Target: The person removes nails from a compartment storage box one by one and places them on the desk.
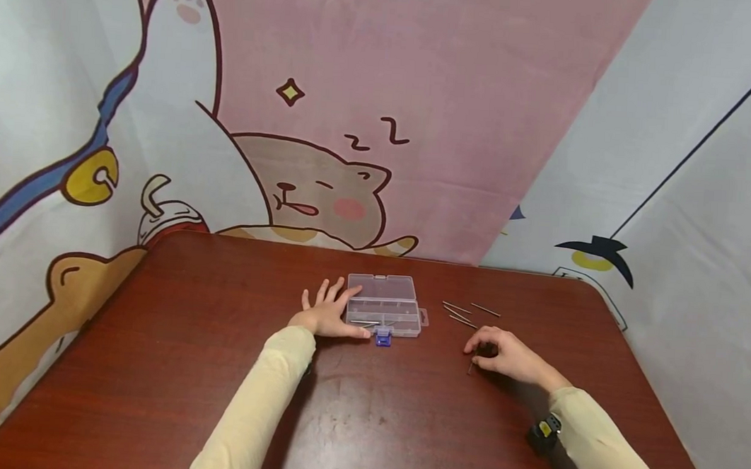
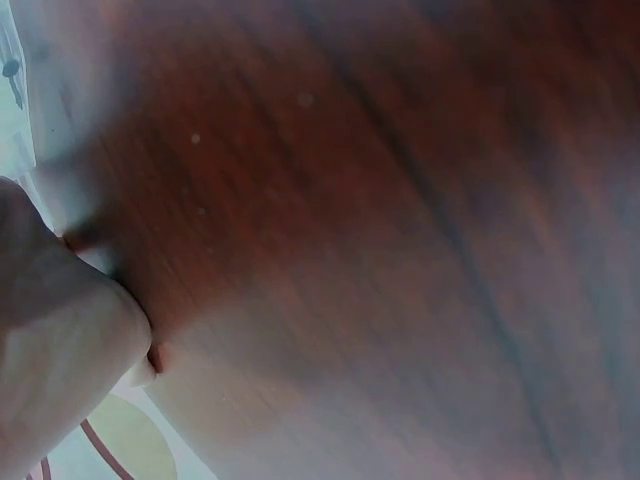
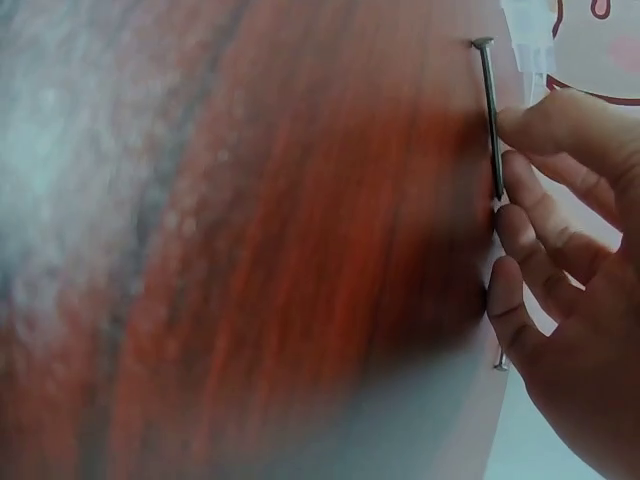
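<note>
Left of centre on the brown tabletop (image 1: 372, 418): left hand (image 1: 325, 320), back upward, fingers straight and spread apart, thumb and forefinger by the look touching the left side of a clear plastic box (image 1: 382, 286). Apparently steadying it. Box open, lid seemingly laid back on the far side, blue catch (image 1: 383, 338) at the near edge. In a near compartment, some nails (image 1: 364, 324); too small to count. Right of the box, well apart from it, four loose nails (image 1: 463, 322). Rightmost, nearer than those: right hand (image 1: 509, 355), fingers curled, thumb and fingertips clamped on one nail (image 3: 490, 115), head end sticking out. Below the lower fingers in the right wrist view, another nail head (image 3: 501, 366); held or loose, cannot tell. Judged step: picking up a single nail. Next move, as judged, calls for a firm pinch, a lift clear of the tabletop and, if bound for the box, a low carry leftward. Possible trouble: thin shank twisting between fingertips.
</note>
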A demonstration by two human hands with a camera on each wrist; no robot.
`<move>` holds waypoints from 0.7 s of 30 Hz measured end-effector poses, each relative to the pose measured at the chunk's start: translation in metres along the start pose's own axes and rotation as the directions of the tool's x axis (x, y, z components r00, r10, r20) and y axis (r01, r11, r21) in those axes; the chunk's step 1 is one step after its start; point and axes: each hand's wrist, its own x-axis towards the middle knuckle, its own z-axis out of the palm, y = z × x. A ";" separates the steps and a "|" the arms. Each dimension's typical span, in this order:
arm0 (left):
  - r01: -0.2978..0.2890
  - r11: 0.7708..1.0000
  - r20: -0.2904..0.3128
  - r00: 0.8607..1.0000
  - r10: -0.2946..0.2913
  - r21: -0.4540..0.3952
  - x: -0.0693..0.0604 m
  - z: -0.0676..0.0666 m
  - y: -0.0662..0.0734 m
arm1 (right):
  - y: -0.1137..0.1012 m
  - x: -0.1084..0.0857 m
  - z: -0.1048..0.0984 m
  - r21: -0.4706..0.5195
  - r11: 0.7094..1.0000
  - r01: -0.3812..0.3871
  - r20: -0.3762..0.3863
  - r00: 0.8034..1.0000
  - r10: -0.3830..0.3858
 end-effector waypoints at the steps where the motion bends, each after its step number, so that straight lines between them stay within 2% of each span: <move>1: -0.003 1.000 -0.004 1.000 0.003 -0.001 0.000 0.000 -0.001 | 0.001 0.000 0.001 0.003 1.000 0.002 -0.008 1.000 -0.002; 5: 0.000 1.000 0.003 1.000 0.000 -0.005 0.002 0.000 -0.003 | 0.004 0.004 0.004 -0.023 1.000 0.002 -0.061 0.998 -0.003; 9: 0.006 1.000 0.011 1.000 -0.006 -0.002 0.001 -0.001 -0.002 | 0.010 0.012 0.009 -0.098 0.995 -0.029 -0.145 0.989 0.015; 13: 0.004 1.000 0.004 1.000 -0.005 0.008 -0.003 -0.004 0.002 | 0.012 0.022 0.013 -0.163 0.983 -0.081 -0.223 0.974 0.043; 17: 0.011 1.000 0.009 1.000 -0.011 0.021 -0.007 -0.007 0.006 | 0.008 0.029 0.013 -0.223 0.965 -0.140 -0.252 0.964 0.082; 21: 0.009 0.999 0.005 1.000 -0.009 0.031 -0.008 -0.008 0.009 | 0.004 0.036 0.012 -0.256 0.939 -0.229 -0.280 0.947 0.155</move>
